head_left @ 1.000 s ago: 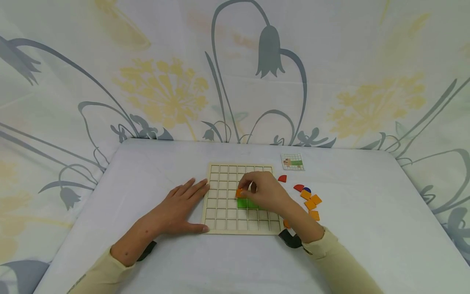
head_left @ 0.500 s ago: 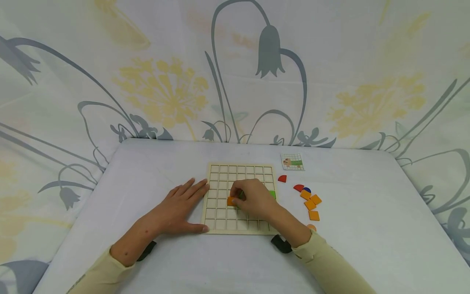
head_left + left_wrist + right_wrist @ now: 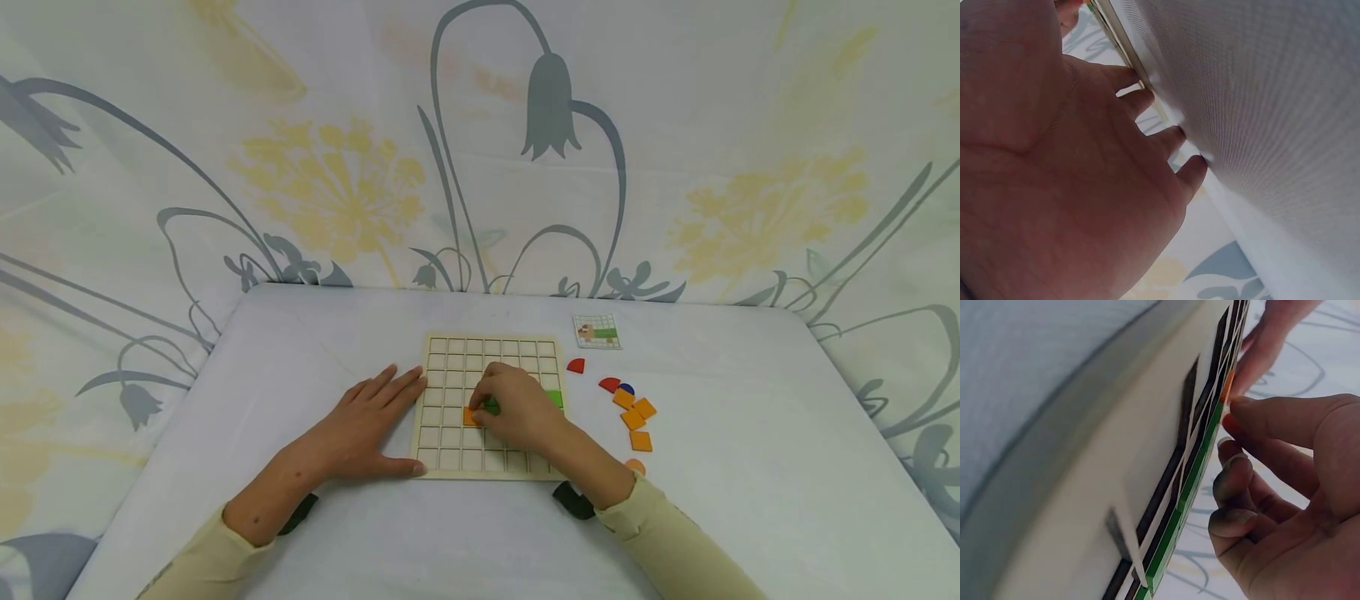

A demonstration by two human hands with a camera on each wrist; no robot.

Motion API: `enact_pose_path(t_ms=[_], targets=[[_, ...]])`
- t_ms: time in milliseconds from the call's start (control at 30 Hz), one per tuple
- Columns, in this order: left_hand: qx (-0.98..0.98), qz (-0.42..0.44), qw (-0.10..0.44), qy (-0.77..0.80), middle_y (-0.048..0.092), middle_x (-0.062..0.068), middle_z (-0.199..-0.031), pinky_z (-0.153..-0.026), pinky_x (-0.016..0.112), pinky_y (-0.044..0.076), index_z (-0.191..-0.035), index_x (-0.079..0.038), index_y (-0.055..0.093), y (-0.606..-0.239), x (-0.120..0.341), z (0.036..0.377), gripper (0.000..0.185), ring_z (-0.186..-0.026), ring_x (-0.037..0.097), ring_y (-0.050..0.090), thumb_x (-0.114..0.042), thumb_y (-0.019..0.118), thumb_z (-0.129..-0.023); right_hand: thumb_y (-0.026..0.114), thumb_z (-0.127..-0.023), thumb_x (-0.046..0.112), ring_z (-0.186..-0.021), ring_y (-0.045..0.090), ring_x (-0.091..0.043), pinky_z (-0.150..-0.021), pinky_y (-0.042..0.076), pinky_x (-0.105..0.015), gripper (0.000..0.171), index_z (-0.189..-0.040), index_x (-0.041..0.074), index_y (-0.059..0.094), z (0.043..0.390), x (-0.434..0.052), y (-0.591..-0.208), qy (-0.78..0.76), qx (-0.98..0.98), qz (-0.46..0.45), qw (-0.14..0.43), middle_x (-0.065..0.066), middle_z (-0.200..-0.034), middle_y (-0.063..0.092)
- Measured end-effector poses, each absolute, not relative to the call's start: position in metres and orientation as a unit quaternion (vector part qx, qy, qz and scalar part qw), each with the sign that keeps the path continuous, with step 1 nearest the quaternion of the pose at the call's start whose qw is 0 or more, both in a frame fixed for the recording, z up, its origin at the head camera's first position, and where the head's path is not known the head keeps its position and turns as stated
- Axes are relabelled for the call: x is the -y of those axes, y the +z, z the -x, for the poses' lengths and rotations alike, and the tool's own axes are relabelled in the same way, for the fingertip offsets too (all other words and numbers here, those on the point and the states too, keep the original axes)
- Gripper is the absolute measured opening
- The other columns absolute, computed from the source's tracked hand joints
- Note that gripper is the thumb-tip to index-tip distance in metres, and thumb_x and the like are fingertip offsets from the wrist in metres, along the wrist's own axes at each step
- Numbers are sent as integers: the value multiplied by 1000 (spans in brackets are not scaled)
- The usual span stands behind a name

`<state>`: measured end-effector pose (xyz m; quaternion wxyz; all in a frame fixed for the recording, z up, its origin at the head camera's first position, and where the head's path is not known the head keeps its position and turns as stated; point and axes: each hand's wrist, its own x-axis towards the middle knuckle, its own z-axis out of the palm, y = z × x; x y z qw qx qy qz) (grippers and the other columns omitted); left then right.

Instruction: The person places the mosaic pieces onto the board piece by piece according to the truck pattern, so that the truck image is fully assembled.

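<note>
A wooden grid board [image 3: 450, 367] lies on the white table. My right hand [image 3: 480, 406] is curled over its middle, with thumb and fingertips on an orange square tile [image 3: 470, 416] that sits in a cell just left of a row of green tiles [image 3: 556, 398]. In the right wrist view a fingertip [image 3: 1238, 406] touches the orange tile [image 3: 1227, 387] at the end of the green row [image 3: 1191, 481]. My left hand [image 3: 367, 421] lies flat on the table, fingers straight against the board's left edge [image 3: 1129, 56].
Right of the board lie several loose orange squares [image 3: 633, 417], two red semicircles [image 3: 576, 365], a blue piece [image 3: 627, 388] and an orange round piece [image 3: 635, 465]. A small picture card [image 3: 597, 330] sits near the board's far right corner. A flowered cloth hangs behind.
My right hand has carried the orange tile left and towards me, down to a cell beside the green row. A green tile at the board's right edge is uncovered. The left hand stays still.
</note>
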<state>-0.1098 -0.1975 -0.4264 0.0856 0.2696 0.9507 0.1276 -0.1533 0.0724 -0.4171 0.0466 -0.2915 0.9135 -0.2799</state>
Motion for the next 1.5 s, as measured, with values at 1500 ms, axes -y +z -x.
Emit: enact_pose_path(t_ms=[1500], targets=[[-952, -263, 97, 124, 17, 6, -178, -126, 63, 23, -170, -11, 23, -431, 198, 111, 114, -163, 40, 11, -69, 76, -87, 88, -85, 6, -79, 55, -13, -68, 52, -23, 24, -102, 9, 72, 110, -264, -418, -238, -958, 153, 56, 2, -97, 65]])
